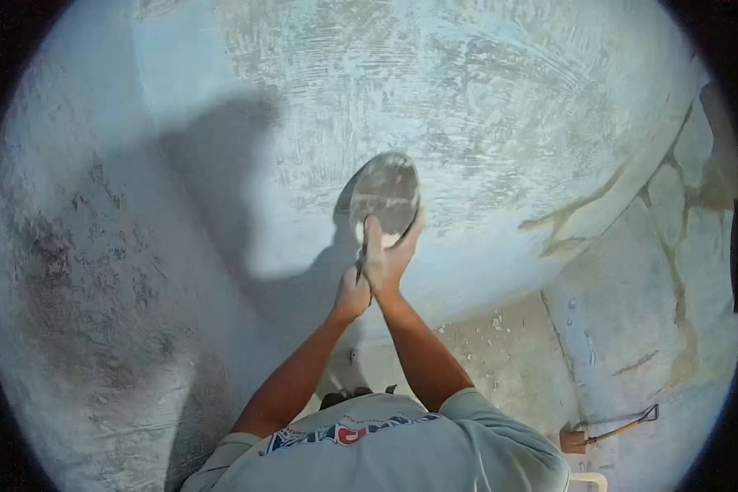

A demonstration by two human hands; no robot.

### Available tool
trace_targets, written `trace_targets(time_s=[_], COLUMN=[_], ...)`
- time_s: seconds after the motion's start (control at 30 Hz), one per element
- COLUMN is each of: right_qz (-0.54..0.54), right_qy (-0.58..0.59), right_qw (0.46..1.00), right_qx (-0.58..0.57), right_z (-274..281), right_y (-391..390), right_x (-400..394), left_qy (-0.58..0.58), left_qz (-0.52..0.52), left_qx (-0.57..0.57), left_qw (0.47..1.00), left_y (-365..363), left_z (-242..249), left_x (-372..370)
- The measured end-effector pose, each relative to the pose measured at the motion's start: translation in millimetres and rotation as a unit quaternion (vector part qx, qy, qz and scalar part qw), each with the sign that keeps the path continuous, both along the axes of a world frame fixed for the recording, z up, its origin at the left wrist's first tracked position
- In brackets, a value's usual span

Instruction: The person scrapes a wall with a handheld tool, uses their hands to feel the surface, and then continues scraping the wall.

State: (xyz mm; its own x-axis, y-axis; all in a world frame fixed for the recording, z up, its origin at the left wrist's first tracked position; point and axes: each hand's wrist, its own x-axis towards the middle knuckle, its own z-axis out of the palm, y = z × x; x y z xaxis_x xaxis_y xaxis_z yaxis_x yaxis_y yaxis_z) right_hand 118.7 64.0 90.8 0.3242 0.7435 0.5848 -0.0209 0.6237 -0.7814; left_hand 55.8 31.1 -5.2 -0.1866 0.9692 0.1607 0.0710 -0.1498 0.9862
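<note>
In front of the wall, near the middle of the head view, is an oval grey-brown piece (388,193), a pale line across its face and a whitish patch at its lower end. Whether it is flat or hollow is hard to tell. My right hand (391,261) grips its lower right side, thumb lying over the face and fingers along the edge. Just below, my left hand (353,297) is closed against the right wrist, around a thin dark part (361,269) that looks like a handle or blade. Most of the left fingers are hidden.
The wall (467,98) ahead carries patchy pale plaster. At left, a rough, dark-stained wall (74,271) meets it in a corner. White crumbs (497,322) lie on the floor, and a shovel (611,430) rests at lower right. A pale curved rim (592,478) shows beside my shirt.
</note>
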Motion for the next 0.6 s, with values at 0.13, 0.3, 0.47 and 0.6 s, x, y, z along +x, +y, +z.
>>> trace_targets(time_s=[0.13,0.3,0.47,0.6], right_qz=[0.037,0.075,0.097,0.087], right_qy=[-0.003,0.055,0.020,0.020], right_qw=[0.999,0.995,0.993,0.996], right_qx=[-0.022,-0.043,-0.058,-0.020], right_z=[-36,24,-35,-8], right_y=[-4,-4,-9,3], right_x=[7,12,11,12], left_qy=[0.146,0.054,-0.001,0.083], left_qz=[0.078,0.017,0.040,0.045], left_qx=[0.200,0.012,0.106,0.074], left_qw=[0.966,0.998,0.994,0.993], left_y=[-10,-6,-14,-12], left_z=[-41,20,-48,-16], left_x=[10,6,11,4])
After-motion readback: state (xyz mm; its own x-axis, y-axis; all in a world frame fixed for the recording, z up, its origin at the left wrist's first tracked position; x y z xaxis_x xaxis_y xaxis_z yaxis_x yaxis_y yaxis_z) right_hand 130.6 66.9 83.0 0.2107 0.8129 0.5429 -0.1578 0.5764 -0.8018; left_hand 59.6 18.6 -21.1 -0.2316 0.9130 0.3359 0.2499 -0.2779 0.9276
